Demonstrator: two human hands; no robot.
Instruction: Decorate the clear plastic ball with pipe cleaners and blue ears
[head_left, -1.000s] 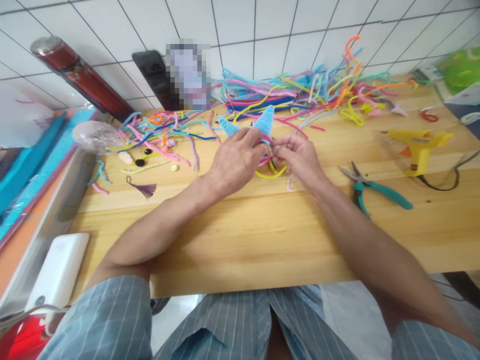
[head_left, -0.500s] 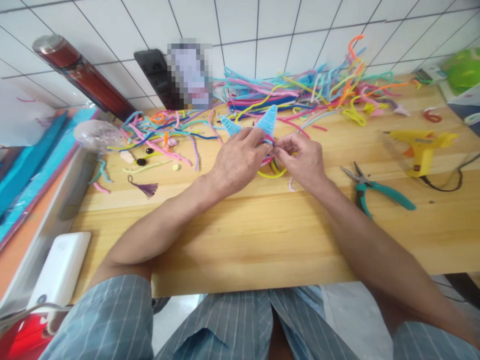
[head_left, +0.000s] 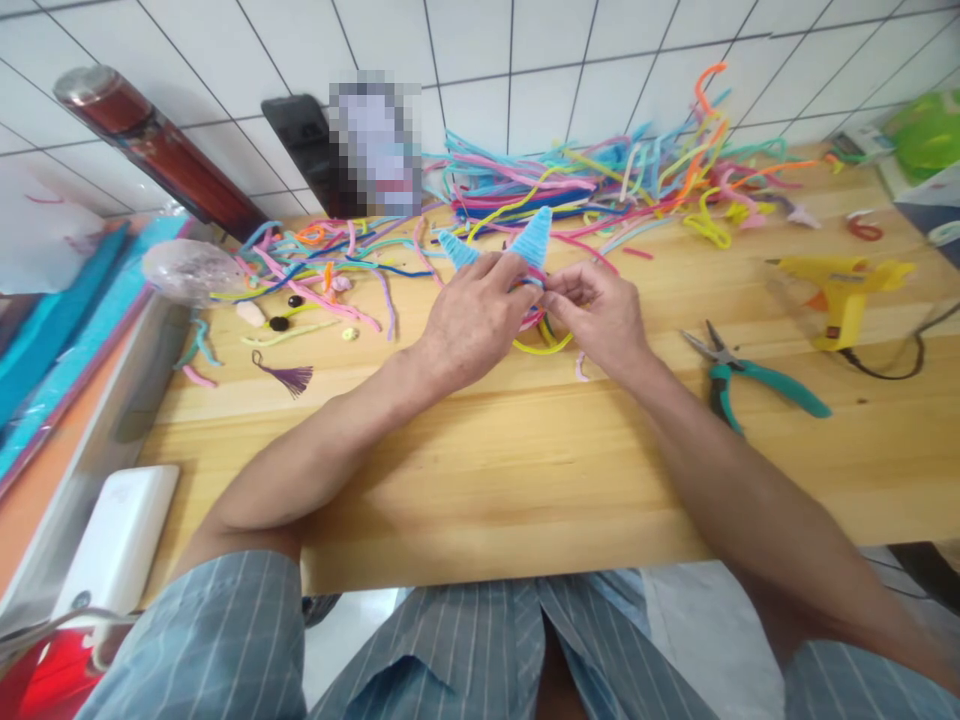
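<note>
Mid-table, you're pinching the blue pipe-cleaner cone piece (head_left: pixel 534 240) with left hand (head_left: pixel 471 322) closed on it; right hand (head_left: pixel 598 315) is gripping its loose end, so keep wraps tight.

pliers (head_left: pixel 750 376): lay on table (head_left: pixel 525 480)
glue gun (head_left: pixel 844 290): sat right of pliers
tassel (head_left: pixel 289 376): lay left
power bank (head_left: pixel 120 540): left edge

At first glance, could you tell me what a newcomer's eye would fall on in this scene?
The tangle of bright pipe cleaners heaped along the tiled wall at the back. Next, at the wooden table's centre, the left hand and right hand meet on a light-blue cone piece. A yellow glue gun lies far right.
</note>
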